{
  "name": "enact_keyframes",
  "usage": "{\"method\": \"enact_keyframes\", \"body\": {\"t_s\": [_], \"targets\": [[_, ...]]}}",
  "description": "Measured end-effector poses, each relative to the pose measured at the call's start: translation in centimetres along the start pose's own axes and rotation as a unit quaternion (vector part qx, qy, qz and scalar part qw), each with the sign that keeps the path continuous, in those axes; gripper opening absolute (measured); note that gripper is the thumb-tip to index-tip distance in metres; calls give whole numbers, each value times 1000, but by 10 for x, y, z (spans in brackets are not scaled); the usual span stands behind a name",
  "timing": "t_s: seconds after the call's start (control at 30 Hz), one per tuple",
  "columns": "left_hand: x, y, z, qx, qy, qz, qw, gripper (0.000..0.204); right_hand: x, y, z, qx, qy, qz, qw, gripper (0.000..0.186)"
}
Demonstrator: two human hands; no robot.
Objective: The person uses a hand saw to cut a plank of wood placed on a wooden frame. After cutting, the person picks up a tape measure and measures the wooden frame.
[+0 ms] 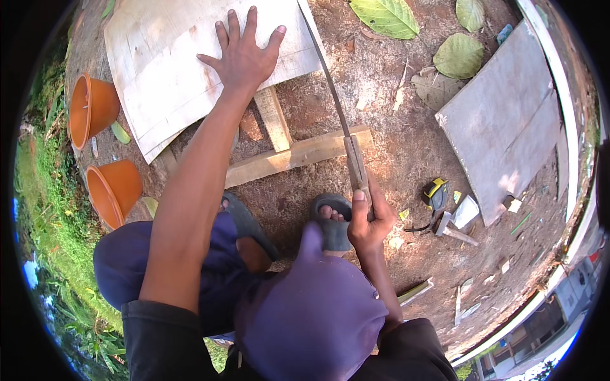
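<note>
My left hand lies with spread fingers on a pale plywood sheet at the upper left. Timber strips form a T, one piece running under the sheet and a crosspiece nearer me. My right hand grips the wooden handle of a long, thin-bladed tool. Its dark blade, seen almost edge-on, runs up along the sheet's right edge; whether it touches the wood I cannot tell.
Two orange pots stand at left. A grey board lies at right, near a yellow tape measure and a hammer. Large leaves lie at the top. My knees and sandalled feet are below.
</note>
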State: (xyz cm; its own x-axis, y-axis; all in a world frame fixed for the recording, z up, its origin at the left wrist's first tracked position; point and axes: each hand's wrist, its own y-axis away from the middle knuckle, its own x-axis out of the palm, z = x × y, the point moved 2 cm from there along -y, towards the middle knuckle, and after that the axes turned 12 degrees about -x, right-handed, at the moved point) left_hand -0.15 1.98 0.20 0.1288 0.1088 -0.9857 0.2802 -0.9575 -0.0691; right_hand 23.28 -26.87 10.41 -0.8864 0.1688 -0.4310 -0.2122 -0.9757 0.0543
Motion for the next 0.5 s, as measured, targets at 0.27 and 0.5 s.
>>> {"method": "enact_keyframes", "body": {"t_s": [0.27,0.5], "targets": [[-4,0,0,-15,6,22,1000,88,-32,45,-8,-43,17,-9,999,42],[-3,1,0,-12,13,28,999,88,-21,35,-9,-42,17,11,999,42]]}}
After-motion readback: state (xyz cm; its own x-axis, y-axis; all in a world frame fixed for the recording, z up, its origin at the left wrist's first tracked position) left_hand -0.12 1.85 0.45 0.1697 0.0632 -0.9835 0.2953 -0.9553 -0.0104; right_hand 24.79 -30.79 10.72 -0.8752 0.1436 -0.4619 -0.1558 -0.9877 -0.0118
